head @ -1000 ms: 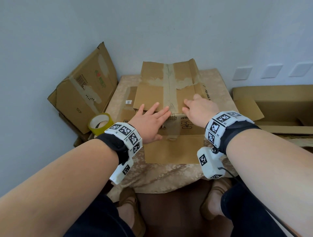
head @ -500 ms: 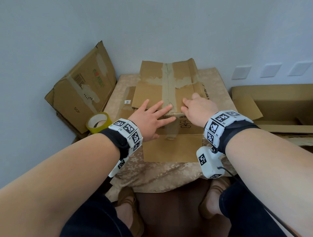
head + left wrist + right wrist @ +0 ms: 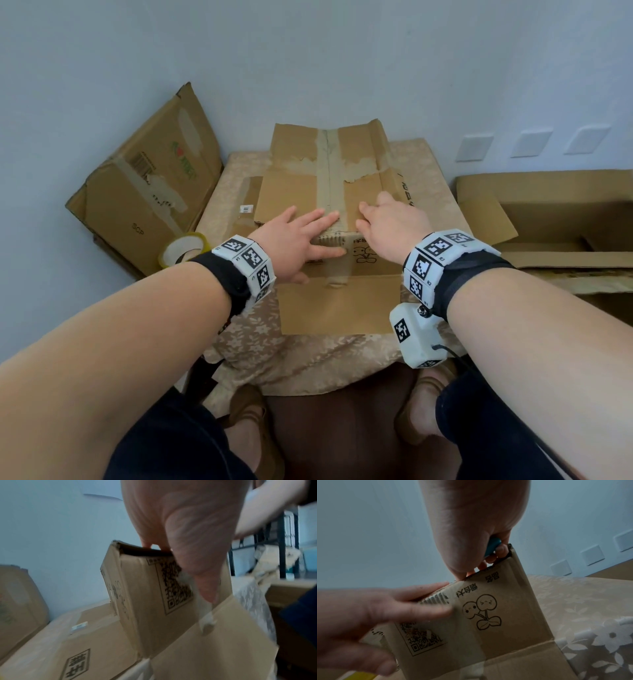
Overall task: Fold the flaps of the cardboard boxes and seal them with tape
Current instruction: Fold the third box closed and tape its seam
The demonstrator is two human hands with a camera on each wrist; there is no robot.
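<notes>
A brown cardboard box (image 3: 298, 192) stands on the table with its top flaps folded shut and an old strip of tape (image 3: 329, 178) along the seam. My left hand (image 3: 301, 236) lies flat at the top's front edge, fingers straight; the thumb runs down the printed front face (image 3: 145, 588). My right hand (image 3: 387, 222) rests on the top just right of the seam. In the right wrist view its fingers curl round a small teal tool (image 3: 494, 547) above the box (image 3: 505, 615). The bottom front flap (image 3: 339, 305) lies flat on the table.
A yellow tape roll (image 3: 183, 248) sits at the table's left edge. A flattened box (image 3: 147, 192) leans on the wall at left. A large open box (image 3: 548, 205) stands to the right. The table (image 3: 308, 359) has a floral cloth, and a flat cardboard sheet (image 3: 68, 642) lies left of the box.
Both hands stay on the box top. The left hand's fingers have spread a little across the front edge.
</notes>
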